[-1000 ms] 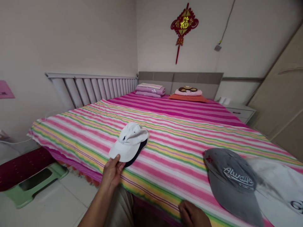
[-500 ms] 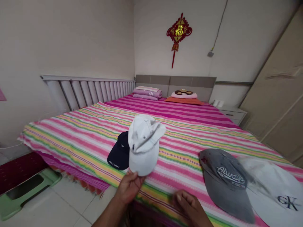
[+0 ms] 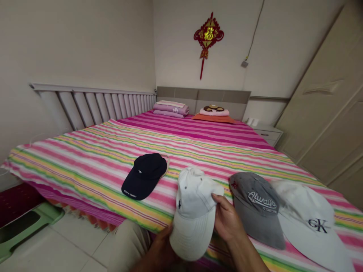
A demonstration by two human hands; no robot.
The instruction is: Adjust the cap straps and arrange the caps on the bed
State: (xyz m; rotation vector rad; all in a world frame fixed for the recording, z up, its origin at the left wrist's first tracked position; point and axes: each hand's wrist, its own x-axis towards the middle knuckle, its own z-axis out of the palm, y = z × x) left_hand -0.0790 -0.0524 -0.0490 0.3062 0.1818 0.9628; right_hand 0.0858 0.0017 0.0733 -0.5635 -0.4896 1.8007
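Note:
A white cap [image 3: 193,211] with a small dark logo is held over the near edge of the bed. My right hand [image 3: 228,221] grips its right side, fingers curled on the crown. My left hand [image 3: 163,247] is mostly hidden beneath the brim and holds it from below. A navy cap [image 3: 146,174] lies on the striped bedspread [image 3: 198,147] to the left. A grey cap [image 3: 256,206] with white lettering lies to the right, and beside it a white cap [image 3: 310,223] with dark letters.
Folded purple bedding [image 3: 171,108] and a pillow [image 3: 214,113] lie at the headboard. A white radiator [image 3: 99,105] runs along the left wall. A green stool [image 3: 25,226] stands on the floor at left. A nightstand [image 3: 266,133] and wardrobe [image 3: 326,109] are on the right.
The white cap was lifted off the navy cap and carried right and toward me. My right hand came up and took hold of it. The view swung right.

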